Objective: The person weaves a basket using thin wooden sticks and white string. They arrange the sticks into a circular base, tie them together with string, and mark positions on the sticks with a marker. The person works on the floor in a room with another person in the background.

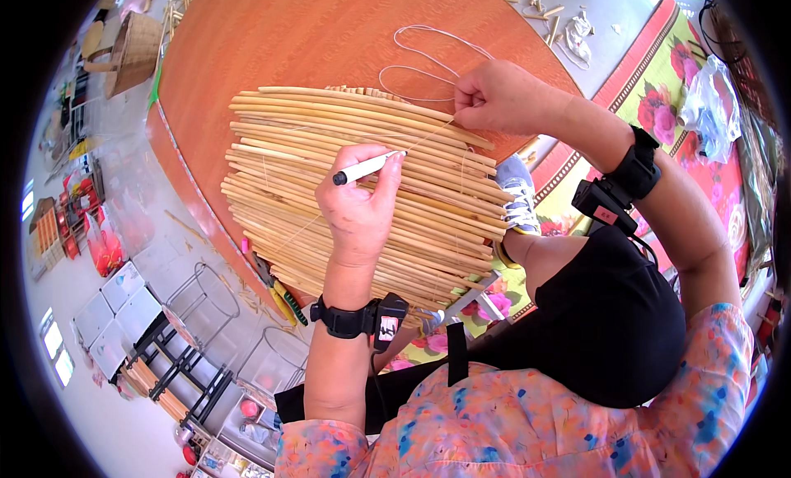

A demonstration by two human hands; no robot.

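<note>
A mat of pale round sticks, lying side by side, rests on the orange-brown tabletop and overhangs its near edge. Fine thread crosses the sticks in several places. My left hand is over the middle of the mat, closed around a white marker pen with a black end. Near the mat's far right corner, my right hand pinches a white thread. A taut length runs from its fingertips toward the pen, and loose loops lie on the table beyond.
Pliers with yellow and green handles lie at the table's near left edge. A woven basket stands far left; wire-frame stands are on the floor. Floral matting covers the floor at right, with a clear plastic bag there.
</note>
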